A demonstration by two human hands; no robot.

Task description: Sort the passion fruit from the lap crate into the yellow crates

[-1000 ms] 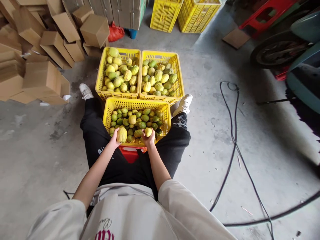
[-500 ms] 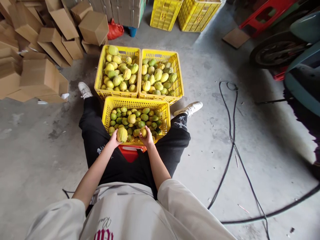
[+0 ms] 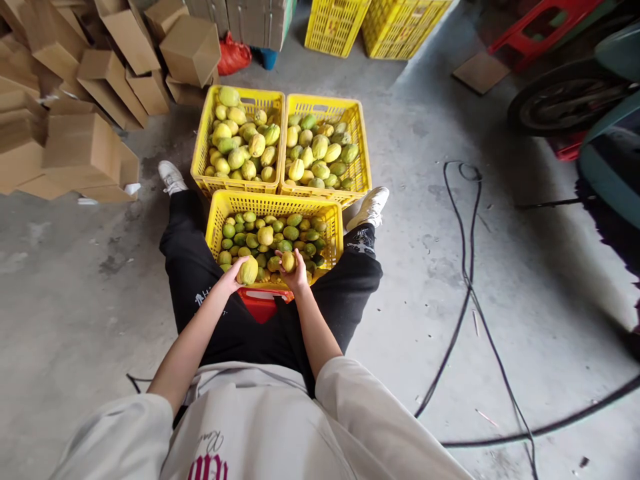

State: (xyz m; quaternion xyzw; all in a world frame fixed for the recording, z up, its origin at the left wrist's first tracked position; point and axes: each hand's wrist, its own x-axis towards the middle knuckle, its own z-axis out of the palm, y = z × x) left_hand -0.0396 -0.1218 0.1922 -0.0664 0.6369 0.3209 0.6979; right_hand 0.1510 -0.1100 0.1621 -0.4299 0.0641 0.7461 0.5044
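Note:
I sit on the floor with a yellow crate (image 3: 274, 203) of small green and yellow fruits between my legs. My left hand (image 3: 231, 278) grips a large yellow fruit (image 3: 248, 270) at the crate's near left corner. My right hand (image 3: 298, 273) holds a smaller yellow fruit (image 3: 289, 261) just above the near rim. Beyond stand two more yellow crates: the far left crate (image 3: 200, 143) and the far right crate (image 3: 364, 157), both piled with larger yellow-green fruits.
Cardboard boxes (image 3: 80, 143) are heaped at the left. A red stool (image 3: 260, 303) sits under the near crate. Black cables (image 3: 465, 280) trail over the concrete floor at the right. Empty yellow crates (image 3: 335, 23) and a scooter wheel (image 3: 555, 107) are farther back.
My right hand has turned its small fruit and shifted slightly left. The left hand's fruit has tilted a little. My right foot swung out and came back beside the crate.

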